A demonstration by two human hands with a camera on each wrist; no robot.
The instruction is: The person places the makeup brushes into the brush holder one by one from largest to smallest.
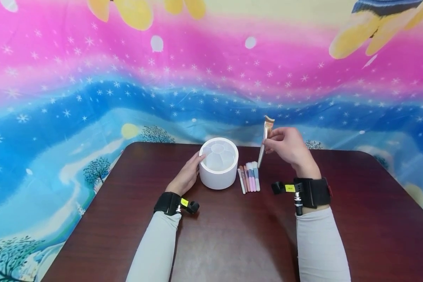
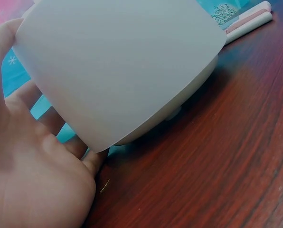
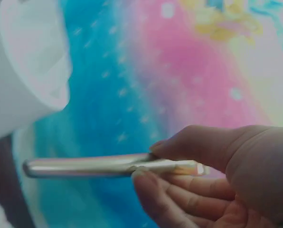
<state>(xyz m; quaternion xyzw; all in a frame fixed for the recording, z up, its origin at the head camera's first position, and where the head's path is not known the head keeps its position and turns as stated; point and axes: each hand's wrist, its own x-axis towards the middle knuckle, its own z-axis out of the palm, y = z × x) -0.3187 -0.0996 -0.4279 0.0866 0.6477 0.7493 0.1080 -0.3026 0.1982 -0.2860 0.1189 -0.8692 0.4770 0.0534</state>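
Observation:
A round white brush holder (image 1: 217, 180) stands on the table, its top divided into clear compartments with a round one among them. My left hand (image 1: 186, 175) grips its left side, thumb at the rim and fingers around the wall. To the right of the holder, raised above the table, my right hand (image 1: 290, 145) pinches a makeup brush (image 3: 84, 166) with a shiny gold handle between thumb and fingers. That brush is nearly upright, its flared head at the top and the handle end pointing down. No brush shows inside the holder.
Several small makeup brushes (image 1: 251, 181) with white, brown, pink and blue handles lie side by side just right of the holder. The dark wooden table (image 1: 232, 243) backs onto a colourful printed cloth (image 1: 197, 105). Both wrists carry black straps with cameras.

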